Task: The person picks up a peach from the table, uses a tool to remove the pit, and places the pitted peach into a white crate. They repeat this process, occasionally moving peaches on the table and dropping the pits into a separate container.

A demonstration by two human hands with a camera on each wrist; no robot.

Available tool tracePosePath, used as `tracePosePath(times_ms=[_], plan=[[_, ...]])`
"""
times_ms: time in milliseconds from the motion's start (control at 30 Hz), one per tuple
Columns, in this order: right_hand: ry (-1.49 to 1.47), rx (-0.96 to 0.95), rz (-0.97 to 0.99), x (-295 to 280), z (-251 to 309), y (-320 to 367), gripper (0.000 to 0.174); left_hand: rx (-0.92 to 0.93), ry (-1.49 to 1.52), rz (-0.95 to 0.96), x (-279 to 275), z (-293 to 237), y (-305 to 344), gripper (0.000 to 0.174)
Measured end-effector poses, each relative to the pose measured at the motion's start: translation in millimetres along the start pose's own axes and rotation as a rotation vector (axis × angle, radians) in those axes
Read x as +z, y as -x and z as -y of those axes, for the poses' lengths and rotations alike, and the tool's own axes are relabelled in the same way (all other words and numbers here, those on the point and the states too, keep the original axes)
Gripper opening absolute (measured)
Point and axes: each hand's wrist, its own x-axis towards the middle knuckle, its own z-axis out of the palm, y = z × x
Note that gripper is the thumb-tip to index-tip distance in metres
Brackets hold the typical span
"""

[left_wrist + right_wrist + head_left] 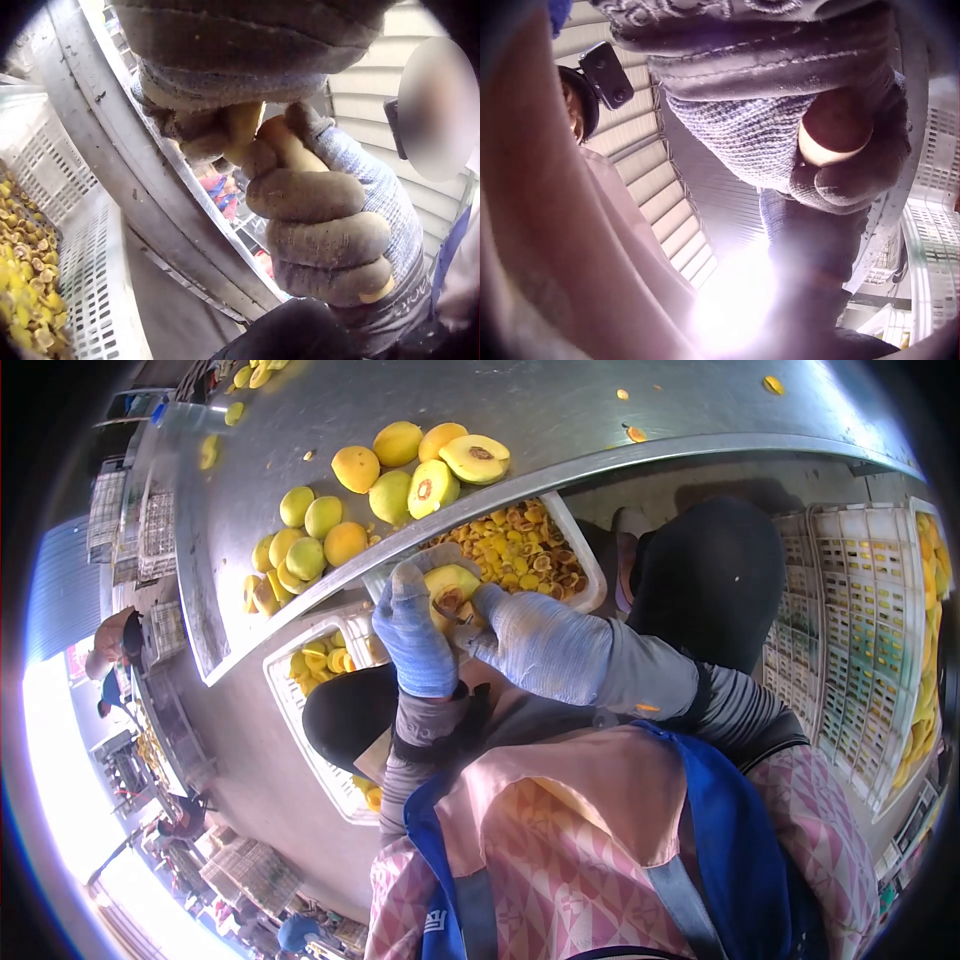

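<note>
In the head view my left hand (415, 635), in a blue-grey knit glove, holds a yellow peach half (450, 582) with its cut face and brown pit hollow showing. Close against it, my gloved right hand (550, 645) grips a tool whose working end is at the pit. The left wrist view shows the right hand's fingers (322, 217) curled round a pale handle (296, 154). The handle's rounded butt (832, 139) sticks out of the fist in the right wrist view. Both hands are over the lap, beside the table's edge.
A metal table (560, 410) with a raised rim bears whole and halved peaches (395, 445). Below its edge stands a white crate (595, 575) of pits and scraps. Another crate (285, 685) of peach pieces is by the left knee; tall crates (850, 630) stand at right.
</note>
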Motion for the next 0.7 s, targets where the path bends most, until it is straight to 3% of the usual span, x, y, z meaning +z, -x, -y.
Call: tracePosePath(times_ms=[100, 267, 333, 433, 533, 600, 700], plan=[[0.044, 0.102, 0.104, -3.9, 3.0, -1.2, 0.030, -0.028, 0.040, -0.020, 1.2, 2.2, 0.2, 0.049], [-0.038, -0.038, 0.076, 3.3, -11.9, -2.0, 0.033, 0.029, 0.032, 0.004, 3.7, -1.2, 1.1, 0.048], [-0.050, -0.007, 0.072, 1.9, -8.8, -0.3, 0.033, 0.077, -0.031, 0.015, 0.9, 0.1, -0.2, 0.048], [-0.028, 0.017, 0.072, 1.3, -7.7, 0.7, 0.033, 0.033, -0.035, 0.073, -1.0, 2.4, -1.6, 0.050], [-0.022, -0.013, 0.066, 1.4, -8.9, 0.0, 0.034, -0.045, 0.029, -0.010, 0.9, 2.9, 1.1, 0.051], [-0.047, -0.035, 0.054, 4.6, -10.4, 0.1, 0.036, 0.250, -0.256, 0.007, 2.0, -0.2, 2.9, 0.054], [-0.275, 0.036, 0.043, 12.3, -12.4, -0.7, 0.037, 0.266, -0.224, -0.025, 5.5, -1.8, 5.0, 0.059]])
